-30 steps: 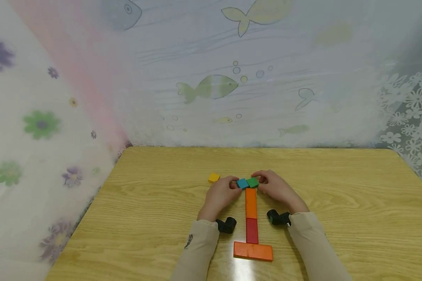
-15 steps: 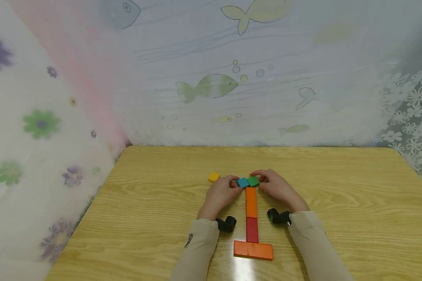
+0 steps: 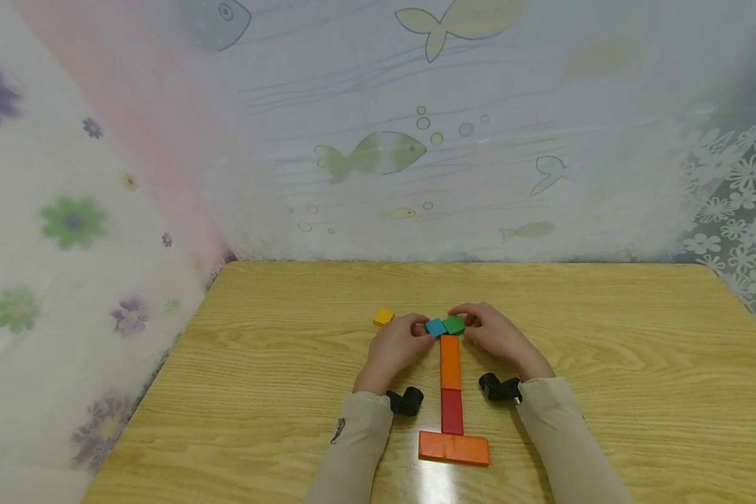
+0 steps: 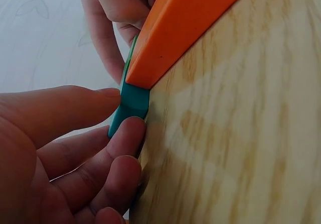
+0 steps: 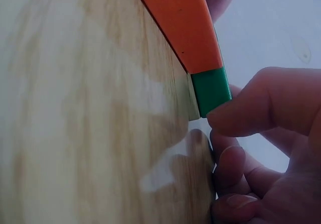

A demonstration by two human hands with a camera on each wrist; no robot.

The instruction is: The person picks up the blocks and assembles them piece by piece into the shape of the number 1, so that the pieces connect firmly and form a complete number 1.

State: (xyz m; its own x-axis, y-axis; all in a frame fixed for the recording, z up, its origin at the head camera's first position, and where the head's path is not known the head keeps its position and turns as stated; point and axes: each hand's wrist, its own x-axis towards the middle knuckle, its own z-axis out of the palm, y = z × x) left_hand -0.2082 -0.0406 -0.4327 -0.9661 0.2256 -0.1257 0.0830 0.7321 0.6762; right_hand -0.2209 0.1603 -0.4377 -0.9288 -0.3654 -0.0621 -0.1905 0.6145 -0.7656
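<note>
In the head view my left hand [image 3: 398, 353] pinches a small blue block [image 3: 436, 327] between thumb and fingers. A green block [image 3: 453, 325] sits against its right side, and the fingers of my right hand [image 3: 498, 339] hold it. Both small blocks lie at the far end of a long orange block [image 3: 450, 362]. In the left wrist view the blue block [image 4: 131, 105] looks teal and meets the end of the orange block [image 4: 175, 33]. My right thumb touches a corner of the green block [image 5: 211, 91] in the right wrist view.
A red block [image 3: 451, 411] continues the line towards me, ending at a crosswise orange block [image 3: 453, 448]. Beyond my left hand lies a yellow block [image 3: 383, 317]. Black wrist cameras [image 3: 406, 402] sit near both sleeves. A patterned curtain [image 3: 365, 231] borders the wooden table [image 3: 277, 336].
</note>
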